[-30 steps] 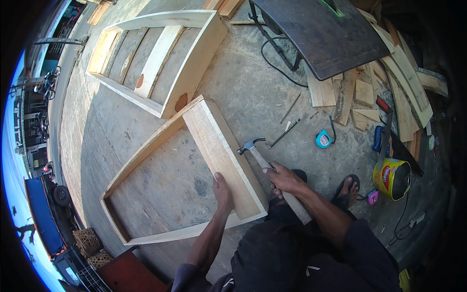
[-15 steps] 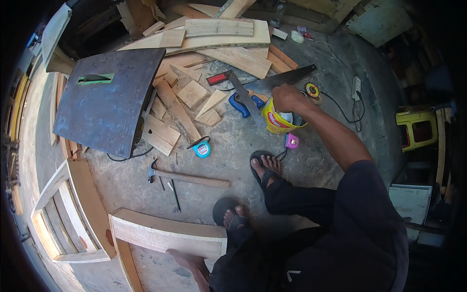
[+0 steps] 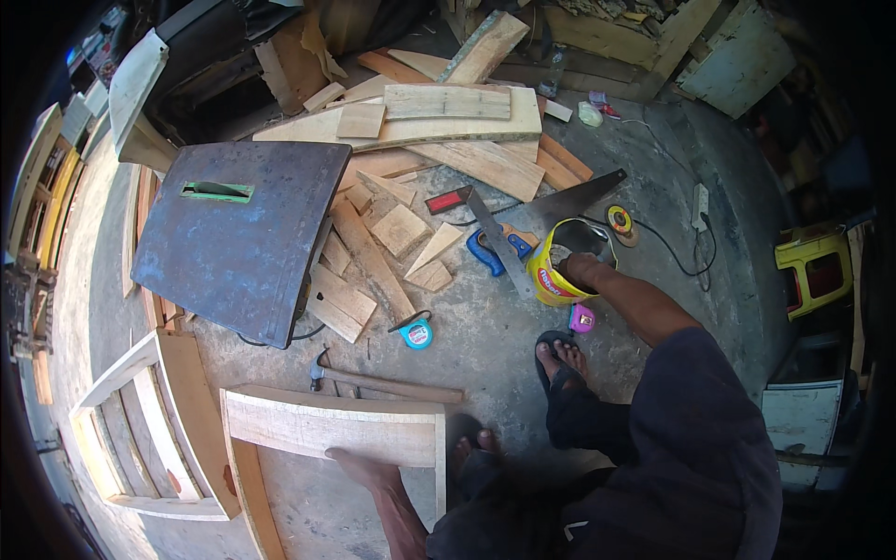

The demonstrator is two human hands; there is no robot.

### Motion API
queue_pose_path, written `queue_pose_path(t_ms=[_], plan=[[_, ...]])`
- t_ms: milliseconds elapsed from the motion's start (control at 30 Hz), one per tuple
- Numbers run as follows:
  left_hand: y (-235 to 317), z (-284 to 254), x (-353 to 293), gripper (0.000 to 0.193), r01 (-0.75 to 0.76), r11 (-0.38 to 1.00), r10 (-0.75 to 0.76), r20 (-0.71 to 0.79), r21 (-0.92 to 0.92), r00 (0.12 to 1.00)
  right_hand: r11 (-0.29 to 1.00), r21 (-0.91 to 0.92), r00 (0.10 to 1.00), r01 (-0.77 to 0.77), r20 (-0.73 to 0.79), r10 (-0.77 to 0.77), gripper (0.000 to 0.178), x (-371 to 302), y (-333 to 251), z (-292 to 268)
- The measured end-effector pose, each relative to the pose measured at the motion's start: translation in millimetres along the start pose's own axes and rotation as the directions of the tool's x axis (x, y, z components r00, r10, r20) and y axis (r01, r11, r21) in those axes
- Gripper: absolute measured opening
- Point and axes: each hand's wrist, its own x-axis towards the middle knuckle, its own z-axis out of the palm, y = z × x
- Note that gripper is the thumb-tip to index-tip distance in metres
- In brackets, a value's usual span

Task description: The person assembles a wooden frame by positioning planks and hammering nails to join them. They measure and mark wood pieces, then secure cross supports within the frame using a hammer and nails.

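Observation:
My left hand (image 3: pixel 366 469) grips the curved front rail of a pale wooden frame (image 3: pixel 327 431), its fingers partly out of sight at the rail's lower edge. The frame stands raised on the near left side. My right hand (image 3: pixel 584 271) reaches inside a yellow bucket (image 3: pixel 551 283), where the fingers and anything in them are hidden. Beside the bucket lie a blue-handled handsaw (image 3: pixel 579 198), a try square (image 3: pixel 499 238) with a red handle and a pink tape measure (image 3: pixel 581 318). Beyond the frame rests a claw hammer (image 3: pixel 392 383), near a turquoise tape measure (image 3: pixel 416 333).
A dark metal saw table (image 3: pixel 238 247) with a blade in its slot stands left. Another wooden frame (image 3: pixel 191 411) sits near it. Boards and offcuts (image 3: pixel 448 131) are piled at the back. A cable runs to a power strip (image 3: pixel 700 207); a yellow plastic stool (image 3: pixel 814 271) stands right.
My right hand has gone from the bucket's rim down into it. The wooden frame in my left hand has come up and now covers part of the hammer's surroundings. The whole view has shifted.

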Motion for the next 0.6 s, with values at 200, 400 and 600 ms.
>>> queue_pose_path(t_ms=[200,400,600], plan=[[4.5,21.5,-3.4,0.081,-0.186,0.957,0.168,0.099,0.220,0.981,0.998,0.047,0.988,-0.040,-0.149,0.046,0.033,3.6,9.5,1.9],[-2.5,18.3,-1.0,0.079,-0.262,0.871,0.302,-0.032,0.416,0.953,0.989,-0.087,0.974,0.121,-0.180,-0.135,0.025,6.9,11.7,5.1],[-5.5,9.8,7.2,0.083,-0.291,0.732,0.398,-0.040,0.616,0.916,0.998,0.059,0.856,-0.019,-0.515,0.046,0.025,-15.3,16.3,-8.1]])
